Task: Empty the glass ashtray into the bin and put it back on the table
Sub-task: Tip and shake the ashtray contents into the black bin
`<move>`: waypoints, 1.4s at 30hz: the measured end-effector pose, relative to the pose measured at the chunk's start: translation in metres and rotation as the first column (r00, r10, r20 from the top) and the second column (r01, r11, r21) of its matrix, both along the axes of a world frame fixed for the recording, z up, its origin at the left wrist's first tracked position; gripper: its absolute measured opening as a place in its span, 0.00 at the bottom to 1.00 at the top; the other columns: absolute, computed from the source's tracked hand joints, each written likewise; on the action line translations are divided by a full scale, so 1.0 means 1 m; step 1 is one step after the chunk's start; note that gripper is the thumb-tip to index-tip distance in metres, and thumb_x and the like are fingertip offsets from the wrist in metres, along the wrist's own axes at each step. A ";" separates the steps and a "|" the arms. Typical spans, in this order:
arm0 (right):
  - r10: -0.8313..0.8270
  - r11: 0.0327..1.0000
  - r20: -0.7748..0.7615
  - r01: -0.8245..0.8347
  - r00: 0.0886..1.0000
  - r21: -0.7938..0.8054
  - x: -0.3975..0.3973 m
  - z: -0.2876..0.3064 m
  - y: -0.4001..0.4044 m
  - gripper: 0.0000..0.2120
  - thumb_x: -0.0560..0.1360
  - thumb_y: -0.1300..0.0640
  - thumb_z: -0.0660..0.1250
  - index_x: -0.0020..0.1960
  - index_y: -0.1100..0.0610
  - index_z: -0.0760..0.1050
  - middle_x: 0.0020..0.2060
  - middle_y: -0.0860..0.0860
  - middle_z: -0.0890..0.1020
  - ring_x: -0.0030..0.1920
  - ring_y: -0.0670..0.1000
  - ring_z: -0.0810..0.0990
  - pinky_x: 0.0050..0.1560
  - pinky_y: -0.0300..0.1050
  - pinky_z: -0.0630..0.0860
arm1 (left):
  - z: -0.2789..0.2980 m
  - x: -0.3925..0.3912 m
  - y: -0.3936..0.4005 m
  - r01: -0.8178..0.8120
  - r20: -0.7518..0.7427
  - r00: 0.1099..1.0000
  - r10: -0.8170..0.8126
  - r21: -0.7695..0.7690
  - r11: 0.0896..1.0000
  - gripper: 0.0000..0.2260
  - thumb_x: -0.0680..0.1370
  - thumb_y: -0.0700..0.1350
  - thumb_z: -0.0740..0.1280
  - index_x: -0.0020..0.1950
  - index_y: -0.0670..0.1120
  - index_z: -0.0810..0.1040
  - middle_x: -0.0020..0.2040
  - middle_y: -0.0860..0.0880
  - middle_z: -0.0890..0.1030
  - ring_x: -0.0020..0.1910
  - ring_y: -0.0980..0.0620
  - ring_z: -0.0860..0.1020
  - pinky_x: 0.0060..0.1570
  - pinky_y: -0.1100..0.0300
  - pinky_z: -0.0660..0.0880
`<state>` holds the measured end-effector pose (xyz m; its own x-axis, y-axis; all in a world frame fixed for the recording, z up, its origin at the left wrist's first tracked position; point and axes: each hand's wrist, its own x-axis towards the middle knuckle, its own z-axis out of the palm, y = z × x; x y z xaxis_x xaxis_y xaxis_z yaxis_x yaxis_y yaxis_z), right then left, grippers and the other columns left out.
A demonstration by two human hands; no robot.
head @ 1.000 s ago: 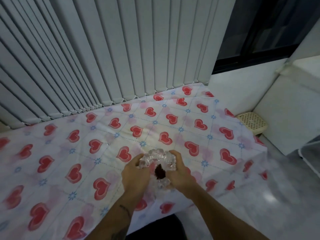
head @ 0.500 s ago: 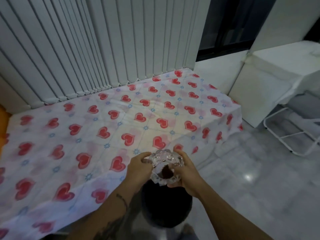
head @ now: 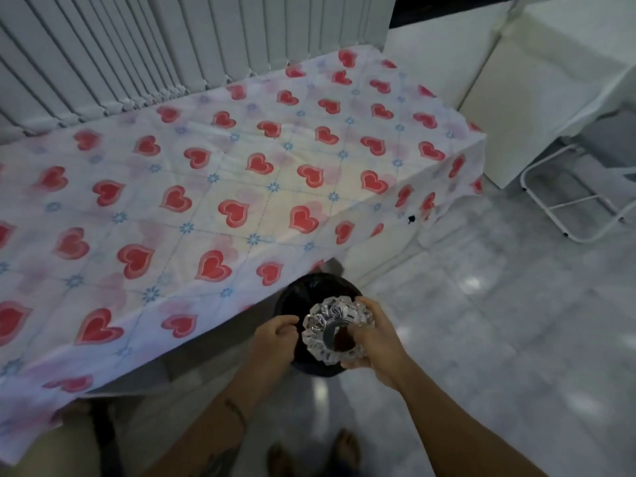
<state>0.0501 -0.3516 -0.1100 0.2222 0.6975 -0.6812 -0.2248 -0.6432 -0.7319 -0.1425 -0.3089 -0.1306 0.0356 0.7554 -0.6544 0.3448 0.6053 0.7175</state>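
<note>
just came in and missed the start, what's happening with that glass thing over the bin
A person is standing by the table with the heart-print cloth, holding a glass ashtray over a black bin on the floor. The right hand grips the ashtray by its rim; the left hand is beside it, off the glass. Something dark sits in the ashtray's middle, so it looks not yet emptied. It has not been put back on the table.

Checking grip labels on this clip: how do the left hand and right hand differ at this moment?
The right hand grips the glass ashtray by its rim; the left hand is off it, empty, fingers loosely curled. The right sits level with the ashtray's right side, the left beside its left. Both hover over the black bin.
</note>
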 end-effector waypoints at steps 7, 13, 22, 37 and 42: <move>0.008 0.999 -0.021 -0.008 1.000 -0.031 0.016 -0.108 0.020 0.20 0.80 0.65 0.63 0.58 0.40 0.72 0.59 0.50 0.77 0.55 0.58 0.80 0.38 0.58 0.84 | -0.118 0.006 0.013 0.021 -0.116 0.993 -0.019 0.015 1.000 0.09 0.74 0.48 0.64 0.45 0.62 0.81 0.53 0.49 0.84 0.50 0.48 0.82 0.56 0.45 0.80; -0.089 0.995 -0.161 0.082 0.983 -0.047 0.030 -0.256 0.046 0.25 0.79 0.66 0.62 0.68 0.41 0.70 0.60 0.53 0.81 0.55 0.59 0.83 0.39 0.52 0.82 | -0.256 0.011 0.050 0.123 -0.308 0.949 -0.063 0.178 0.976 0.17 0.75 0.41 0.63 0.64 0.50 0.76 0.60 0.48 0.78 0.52 0.49 0.79 0.49 0.62 0.75; -0.082 0.990 -0.261 0.108 0.962 0.086 0.031 -0.381 0.076 0.24 0.76 0.69 0.59 0.68 0.50 0.68 0.62 0.61 0.80 0.53 0.63 0.84 0.35 0.51 0.82 | -0.386 0.005 0.075 0.284 -0.532 0.847 -0.003 0.448 0.848 0.29 0.71 0.39 0.65 0.73 0.47 0.67 0.72 0.41 0.67 0.67 0.36 0.68 0.68 0.42 0.67; 0.025 0.585 0.965 -0.779 -0.261 -0.225 0.023 -0.390 0.085 0.33 0.70 0.55 0.71 0.71 0.44 0.63 0.53 0.57 0.81 0.38 0.62 0.83 0.25 0.46 0.70 | -0.426 -0.004 0.067 0.302 -0.441 0.894 -0.075 0.471 0.829 0.34 0.76 0.35 0.60 0.80 0.47 0.54 0.80 0.46 0.57 0.77 0.43 0.59 0.75 0.51 0.62; -0.143 0.454 0.906 -0.840 -0.398 -0.298 0.024 -0.385 0.090 0.28 0.73 0.58 0.65 0.71 0.45 0.66 0.56 0.62 0.80 0.41 0.63 0.82 0.23 0.46 0.70 | -0.422 -0.011 0.068 0.355 -0.482 0.868 -0.118 0.438 0.826 0.34 0.75 0.37 0.62 0.80 0.46 0.56 0.80 0.46 0.59 0.76 0.43 0.62 0.73 0.52 0.63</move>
